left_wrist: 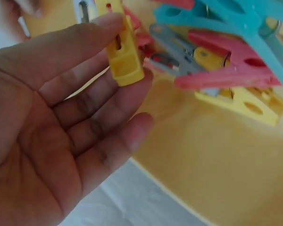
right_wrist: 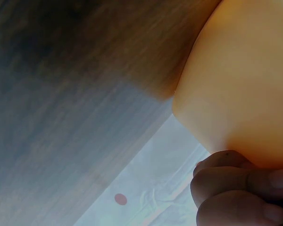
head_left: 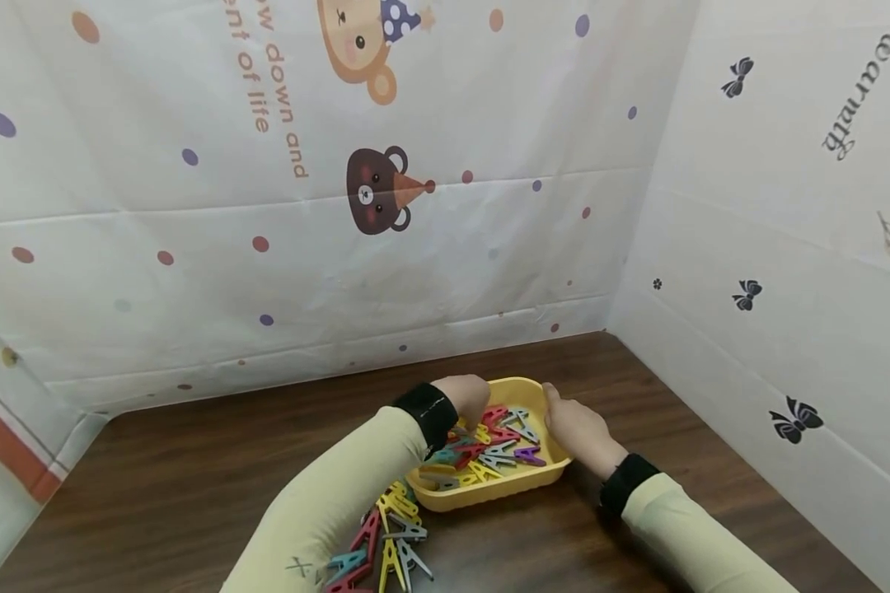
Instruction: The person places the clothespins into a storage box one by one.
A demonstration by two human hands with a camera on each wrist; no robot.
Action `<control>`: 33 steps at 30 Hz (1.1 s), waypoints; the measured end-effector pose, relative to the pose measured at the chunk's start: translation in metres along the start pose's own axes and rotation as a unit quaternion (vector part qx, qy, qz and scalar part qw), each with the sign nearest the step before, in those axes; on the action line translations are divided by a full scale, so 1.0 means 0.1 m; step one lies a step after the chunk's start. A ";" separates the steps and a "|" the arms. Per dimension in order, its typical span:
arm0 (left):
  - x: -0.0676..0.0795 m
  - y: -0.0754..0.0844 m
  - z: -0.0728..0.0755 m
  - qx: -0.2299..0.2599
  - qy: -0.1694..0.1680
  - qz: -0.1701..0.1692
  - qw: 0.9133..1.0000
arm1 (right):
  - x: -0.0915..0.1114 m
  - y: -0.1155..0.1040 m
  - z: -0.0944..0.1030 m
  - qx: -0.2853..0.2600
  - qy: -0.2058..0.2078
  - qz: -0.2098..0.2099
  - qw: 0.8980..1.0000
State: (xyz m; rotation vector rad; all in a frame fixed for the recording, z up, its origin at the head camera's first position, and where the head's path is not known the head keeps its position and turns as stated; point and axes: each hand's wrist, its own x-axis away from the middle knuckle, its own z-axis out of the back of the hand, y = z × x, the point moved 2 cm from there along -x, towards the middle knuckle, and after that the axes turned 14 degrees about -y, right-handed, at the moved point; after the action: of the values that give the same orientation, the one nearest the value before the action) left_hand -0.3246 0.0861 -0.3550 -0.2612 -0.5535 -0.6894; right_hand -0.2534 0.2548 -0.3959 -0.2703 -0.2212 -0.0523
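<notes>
Pinching a yellow clothespin (left_wrist: 125, 61) between thumb and fingertips, left hand (left_wrist: 52, 127) nearly closed, other fingers loosely bent, over the yellow basket (head_left: 493, 495). Pin's far end cut off by the left wrist view's top edge; head view hides those fingertips. Right hand (head_left: 582, 432) curled tight on basket's right rim; its fingers dark, partly cut off in the right wrist view. Clothespin pile (head_left: 390, 564) on tabletop (head_left: 193, 469) beside basket, part-covered by left sleeve (head_left: 326, 502), cropped at bottom.
</notes>
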 end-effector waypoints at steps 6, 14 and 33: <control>0.00 0.13 -0.11 -0.023 0.036 -0.005 0.999 | 0.01 -0.02 0.00 0.000 -0.002 0.010 1.000; -0.09 0.09 -0.17 0.027 0.058 -0.032 0.997 | 0.00 -0.02 0.01 -0.008 -0.013 0.016 1.000; 0.63 -0.17 0.13 0.051 0.102 -0.094 0.989 | 0.04 0.05 0.03 -0.016 -0.023 0.010 1.000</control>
State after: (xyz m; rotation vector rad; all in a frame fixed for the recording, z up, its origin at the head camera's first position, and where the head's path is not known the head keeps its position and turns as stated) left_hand -0.3010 0.0460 -0.3080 -0.0407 -0.4193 -0.8563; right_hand -0.2494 0.2601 -0.3937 -0.3050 -0.2632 -0.0304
